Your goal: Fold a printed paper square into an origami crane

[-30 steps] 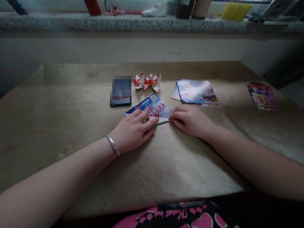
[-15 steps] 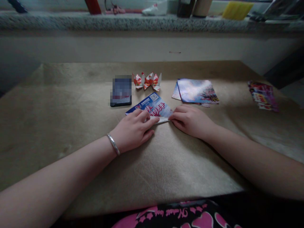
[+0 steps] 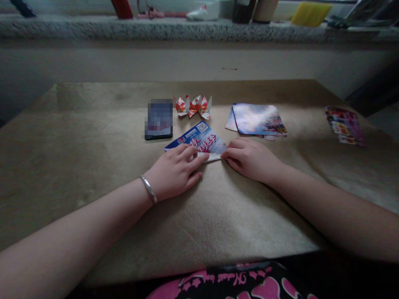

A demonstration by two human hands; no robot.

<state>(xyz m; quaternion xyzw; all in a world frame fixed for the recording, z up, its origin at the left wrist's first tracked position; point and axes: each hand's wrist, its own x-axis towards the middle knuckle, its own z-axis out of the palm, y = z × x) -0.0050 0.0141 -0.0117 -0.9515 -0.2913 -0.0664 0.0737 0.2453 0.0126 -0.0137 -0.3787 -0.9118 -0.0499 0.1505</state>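
At the centre of the table, clock dial taken from the sheet: one folded sheet, blue with red-and-white lettering, QR code at its twelve o'clock corner, narrow white fold along the near edge. Left hand, at seven o'clock: palm down, fingers slightly spread, one fingertip pressed on the white fold; silver bangle around the wrist. Right hand, at four: fingertips drawn together, pinching the sheet's right corner. Paper cranes, red and white, in a row: twelve o'clock, near the sheet. Dark phone-like slab, partly pixelated: ten o'clock. Stack of pictured sheets, loosely squared: between two and three. Purple-red printed papers, overlapping: three, well apart. All on a tan-covered table. Beyond, on a speckled stone sill, containers cut off by the upper edge, contents hidden: red cylinder, eleven o'clock; dark vessel, between twelve and one; tan vessel, just beside it, one. Yellow block: between one and two. Pink-and-black printed cloth: near six.
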